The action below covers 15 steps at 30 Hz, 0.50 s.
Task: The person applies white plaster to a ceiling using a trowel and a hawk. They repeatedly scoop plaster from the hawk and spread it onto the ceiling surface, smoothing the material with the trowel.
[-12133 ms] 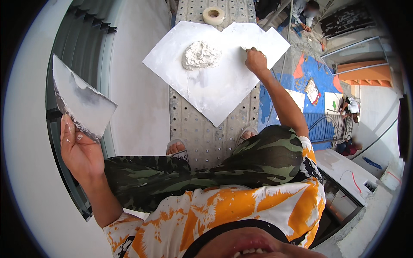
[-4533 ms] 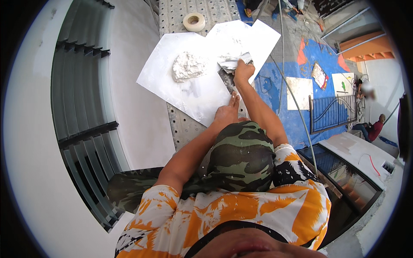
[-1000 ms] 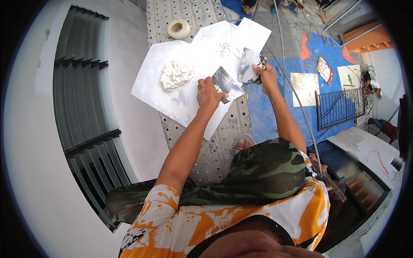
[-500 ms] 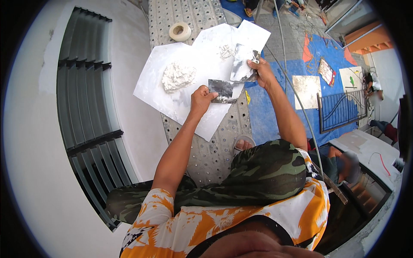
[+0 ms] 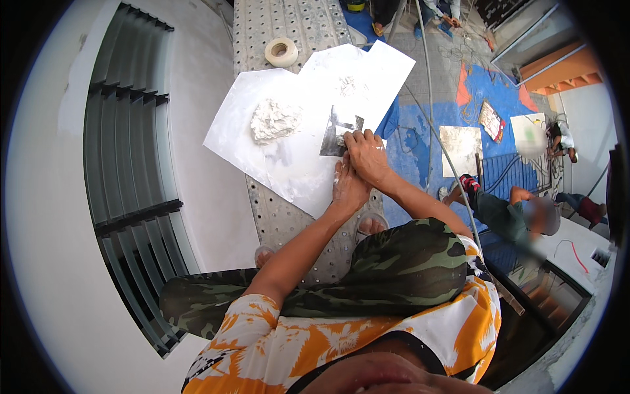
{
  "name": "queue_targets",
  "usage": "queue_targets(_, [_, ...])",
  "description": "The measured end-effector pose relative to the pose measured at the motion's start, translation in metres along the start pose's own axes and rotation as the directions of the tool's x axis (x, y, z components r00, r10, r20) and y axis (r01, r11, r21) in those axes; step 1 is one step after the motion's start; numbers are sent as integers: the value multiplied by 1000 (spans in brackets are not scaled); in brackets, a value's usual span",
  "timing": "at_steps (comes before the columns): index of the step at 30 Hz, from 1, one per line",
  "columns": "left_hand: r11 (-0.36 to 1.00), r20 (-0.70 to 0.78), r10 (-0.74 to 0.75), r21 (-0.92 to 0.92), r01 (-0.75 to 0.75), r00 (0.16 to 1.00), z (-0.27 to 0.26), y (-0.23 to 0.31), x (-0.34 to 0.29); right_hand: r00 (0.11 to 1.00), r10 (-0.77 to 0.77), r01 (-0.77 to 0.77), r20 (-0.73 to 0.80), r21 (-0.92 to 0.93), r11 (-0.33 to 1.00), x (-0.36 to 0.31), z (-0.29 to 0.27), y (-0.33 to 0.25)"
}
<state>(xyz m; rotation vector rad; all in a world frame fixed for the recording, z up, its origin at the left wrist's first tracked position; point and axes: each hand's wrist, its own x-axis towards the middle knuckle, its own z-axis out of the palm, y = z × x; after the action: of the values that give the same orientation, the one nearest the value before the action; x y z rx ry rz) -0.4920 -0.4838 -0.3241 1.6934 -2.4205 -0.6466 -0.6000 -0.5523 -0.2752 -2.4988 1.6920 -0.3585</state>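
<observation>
Near the right side of a white board (image 5: 230, 128), a person's two bare hands work close together. The right hand (image 5: 369, 157) is nearly closed, its fingers bent down over a dark plate (image 5: 330, 140), flat and streaked with white; it appears to have hold of the plate's right, near part. The left hand (image 5: 350, 188) lies just to the near side, touching the right, its fingers reaching toward the plate's near edge. How far those fingers are open, and whether they pinch anything, cannot be told, since the right hand covers their tips. The hands are probably paired this way so that one steadies while the other presses. The plate rests over the board, or just above it; which is not clear.

To the left of the plate sits a lumpy mound of white paste (image 5: 274, 120), with scattered white crumbs (image 5: 348, 85) beyond the plate on the far side. The board is likely laid flat to keep the paste together and within reach.

Under the board runs a perforated metal plank (image 5: 295, 20), and a tape roll (image 5: 281, 52) lies on it just past the board's far edge. Well off to the right, a blue tarpaulin (image 5: 403, 197) covers the floor.
</observation>
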Motion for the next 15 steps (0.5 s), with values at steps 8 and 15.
queue_targets(8, [999,137,8,-40,-3,990,1,-3,-4,716,679,-386,162,903,192,25,9,14])
queue_targets(15, [1000,350,15,18,-22,937,-1,-9,-2,391,870,-296,299,936,-189,3,91,0])
